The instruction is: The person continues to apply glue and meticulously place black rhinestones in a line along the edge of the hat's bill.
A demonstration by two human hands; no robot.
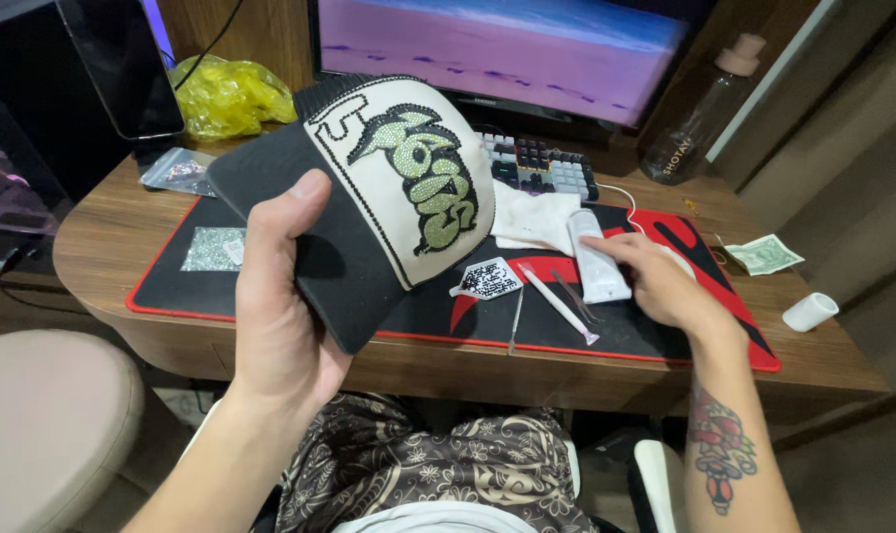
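Above desk mat (270, 296), left hand (280, 296) fingers clasp cap (369, 188) brim; right hand (660, 276) fingertips loosely touch white tube (596, 259).

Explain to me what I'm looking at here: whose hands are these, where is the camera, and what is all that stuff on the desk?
There is no machine here, only a person's two bare hands. The single picture comes from a camera worn on the person's head, looking down, so you see what they see. The left hand holds up a black and cream cap with a green beaded figure on its front. The right hand rests on a white tube lying on the red-edged black desk mat. Beside the tube lie thin stick tools, a small white tray and a white cloth. Further back are a keyboard, a monitor and a dark bottle; a banknote lies to the right.
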